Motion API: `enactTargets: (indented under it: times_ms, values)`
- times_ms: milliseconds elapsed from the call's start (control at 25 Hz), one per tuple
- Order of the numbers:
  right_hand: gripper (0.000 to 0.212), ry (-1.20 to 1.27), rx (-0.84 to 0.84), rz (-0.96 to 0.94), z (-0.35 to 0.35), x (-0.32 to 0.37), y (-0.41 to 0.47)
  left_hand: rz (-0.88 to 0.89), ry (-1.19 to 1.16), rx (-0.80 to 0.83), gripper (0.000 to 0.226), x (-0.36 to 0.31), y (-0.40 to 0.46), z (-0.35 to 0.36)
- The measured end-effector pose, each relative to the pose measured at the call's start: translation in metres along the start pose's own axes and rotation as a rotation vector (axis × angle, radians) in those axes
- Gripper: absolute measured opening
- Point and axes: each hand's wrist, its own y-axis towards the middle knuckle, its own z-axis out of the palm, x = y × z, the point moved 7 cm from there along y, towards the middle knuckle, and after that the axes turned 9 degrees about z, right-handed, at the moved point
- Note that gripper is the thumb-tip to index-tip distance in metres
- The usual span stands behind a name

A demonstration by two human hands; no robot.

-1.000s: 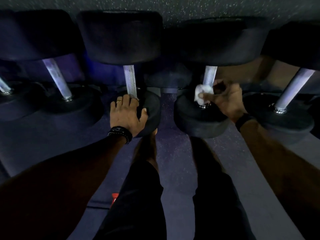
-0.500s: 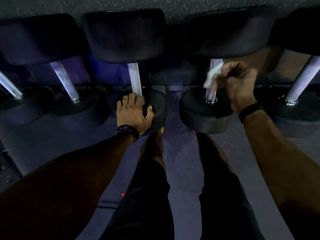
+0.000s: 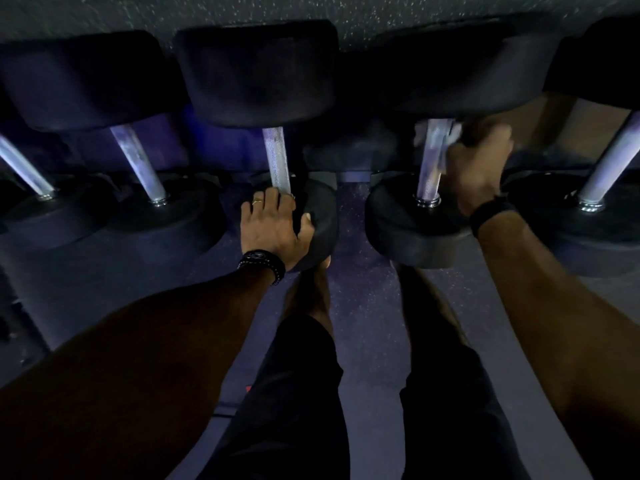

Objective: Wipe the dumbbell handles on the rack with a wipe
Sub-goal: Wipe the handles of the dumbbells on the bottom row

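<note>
Five dumbbell handles show; the right hand (image 3: 479, 161) grips the wipe (image 3: 452, 135) around the top of the fourth handle (image 3: 431, 157). The left hand (image 3: 273, 226) rests flat, fingers relaxed, on the dumbbell head (image 3: 322, 220) left of that handle. Judging progress, wiping is midway.

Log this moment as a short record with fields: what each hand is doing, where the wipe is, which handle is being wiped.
left hand: rests on the near weight head of the knurled-handle dumbbell, fingers spread
right hand: grips the wipe, blurred
wipe: pressed to the upper part of the handle being wiped
handle being wiped: the next one right of the left hand's dumbbell
other handles in view: two at left, one at far right, untouched
</note>
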Motion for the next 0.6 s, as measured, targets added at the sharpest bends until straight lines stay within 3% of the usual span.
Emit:
enactTargets:
  times_ms: [120,240,320,480,560,600]
  values:
    - [0.014,0.018,0.001,0.007,0.012,0.009,-0.002,0.000,0.001,-0.004,0.042,0.000,0.001,-0.001]
    - [0.027,-0.172,0.180,0.142,0.013,-0.038,-0.027,0.004,0.004,0.005,0.041,0.000,0.000,0.001]
    - [0.012,-0.059,0.293,0.227,0.012,-0.045,-0.028,0.013,-0.002,0.001,0.041,0.000,-0.001,0.002]
    - [0.026,0.378,0.197,0.310,0.017,0.001,0.011,0.015,-0.011,-0.003,0.041,0.001,0.001,0.001]
    - [0.022,0.316,0.248,0.315,0.015,-0.007,0.006,0.024,-0.015,-0.011,0.041,0.000,0.001,0.000]
    - [0.035,0.226,0.349,0.294,0.015,-0.013,-0.005,0.027,-0.012,-0.021,0.040,0.000,0.001,0.000]
